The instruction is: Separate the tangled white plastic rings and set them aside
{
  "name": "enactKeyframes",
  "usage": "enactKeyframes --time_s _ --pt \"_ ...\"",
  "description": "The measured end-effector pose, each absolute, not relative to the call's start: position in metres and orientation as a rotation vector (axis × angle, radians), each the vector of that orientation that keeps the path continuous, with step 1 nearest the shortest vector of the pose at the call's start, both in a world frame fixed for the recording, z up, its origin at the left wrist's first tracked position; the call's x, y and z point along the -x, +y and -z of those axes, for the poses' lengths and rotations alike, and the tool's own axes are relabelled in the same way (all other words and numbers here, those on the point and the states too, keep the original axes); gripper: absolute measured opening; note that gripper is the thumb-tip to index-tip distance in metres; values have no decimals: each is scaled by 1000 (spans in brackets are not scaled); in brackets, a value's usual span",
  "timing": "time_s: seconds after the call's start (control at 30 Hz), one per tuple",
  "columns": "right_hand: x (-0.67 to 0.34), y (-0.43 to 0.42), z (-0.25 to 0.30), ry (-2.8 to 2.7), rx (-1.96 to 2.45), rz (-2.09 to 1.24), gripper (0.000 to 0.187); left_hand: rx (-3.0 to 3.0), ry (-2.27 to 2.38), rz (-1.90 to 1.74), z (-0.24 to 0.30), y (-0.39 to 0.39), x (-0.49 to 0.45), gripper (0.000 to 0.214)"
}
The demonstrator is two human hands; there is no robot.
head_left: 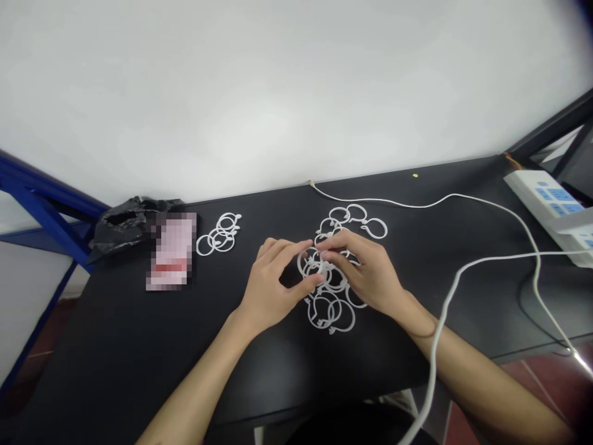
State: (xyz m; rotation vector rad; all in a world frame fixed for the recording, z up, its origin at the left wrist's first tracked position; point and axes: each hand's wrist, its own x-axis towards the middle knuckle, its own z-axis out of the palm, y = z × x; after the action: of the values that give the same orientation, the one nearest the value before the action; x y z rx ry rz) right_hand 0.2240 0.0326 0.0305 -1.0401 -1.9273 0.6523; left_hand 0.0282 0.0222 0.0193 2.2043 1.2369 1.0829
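Note:
A heap of several white plastic rings (332, 309) lies in the middle of the black table (115, 346). My left hand (273, 287) pinches one white ring (309, 264) at the top of the heap between thumb and fingers. My right hand (365, 272) meets it from the right, fingertips closed on the same ring or one touching it. A smaller cluster of white rings (221, 235) lies apart to the left.
A black plastic bag (125, 225) and a blurred pink packet (172, 250) sit at the left rear. White cables (463, 201) cross the right side toward a white power strip (553, 204). A blue frame (41, 210) stands left of the table.

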Motion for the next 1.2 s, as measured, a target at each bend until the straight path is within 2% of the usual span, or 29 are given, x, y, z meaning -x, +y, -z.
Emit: enactKeyframes --time_s 0.3,0.63,0.93,1.1,1.2 --pt "-224 33 -30 -1950 1107 -597 13 -2309 1203 -1083 -16 21 -29 37" --pt "-221 32 -26 -1901 1157 -571 16 -2402 1284 -1255 -9 17 -36 38" --pt "-214 27 -20 -1879 1220 -623 25 -2493 1294 -1440 -9 15 -40 28" --pt "-213 24 -22 -1906 1126 -634 24 -2520 1320 -1485 -11 16 -40 20" --pt "-215 24 -25 -1917 1055 -675 16 -2500 1344 -1506 -12 18 -39 20"
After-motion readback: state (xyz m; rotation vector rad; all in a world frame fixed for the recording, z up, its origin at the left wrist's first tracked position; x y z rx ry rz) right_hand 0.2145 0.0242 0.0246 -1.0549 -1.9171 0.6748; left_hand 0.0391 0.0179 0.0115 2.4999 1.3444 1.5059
